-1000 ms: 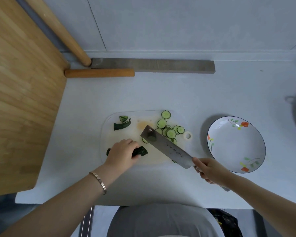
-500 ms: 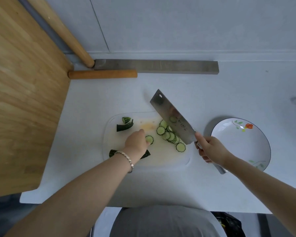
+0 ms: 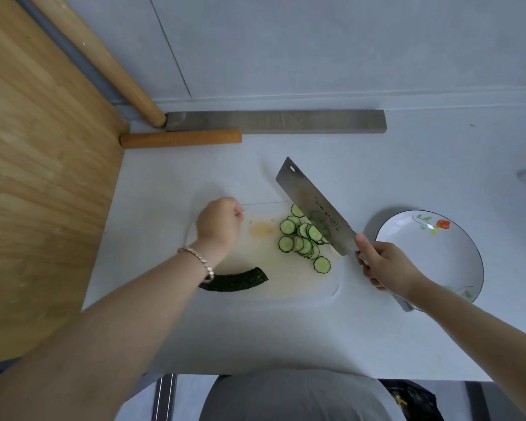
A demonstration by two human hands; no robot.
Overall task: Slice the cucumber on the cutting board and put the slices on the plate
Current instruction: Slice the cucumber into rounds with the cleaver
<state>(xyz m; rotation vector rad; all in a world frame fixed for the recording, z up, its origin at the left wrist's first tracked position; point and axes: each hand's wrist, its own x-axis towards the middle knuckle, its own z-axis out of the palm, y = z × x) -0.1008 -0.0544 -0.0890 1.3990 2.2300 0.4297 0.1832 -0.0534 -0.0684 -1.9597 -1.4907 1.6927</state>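
We hold the broad steel cleaver [image 3: 315, 208] in our right hand [image 3: 386, 265], fingers wrapped round its handle. The blade slants from far-left to near-right, its face over the right side of the heap of thin green-rimmed cucumber slices [image 3: 298, 241] on the pale translucent cutting board [image 3: 292, 284]. Our left hand [image 3: 219, 221] is curled over the board's far-left corner; we cannot tell whether it pinches anything. The uncut dark green cucumber piece [image 3: 234, 279] lies along the board's near edge, long axis left to right, one end under our left wrist, so the left hand is nearer it. The white flower-painted plate [image 3: 422, 268] sits right of the board, beside our right hand, with no slice on it. We judge the slices must travel rightward past the blade.
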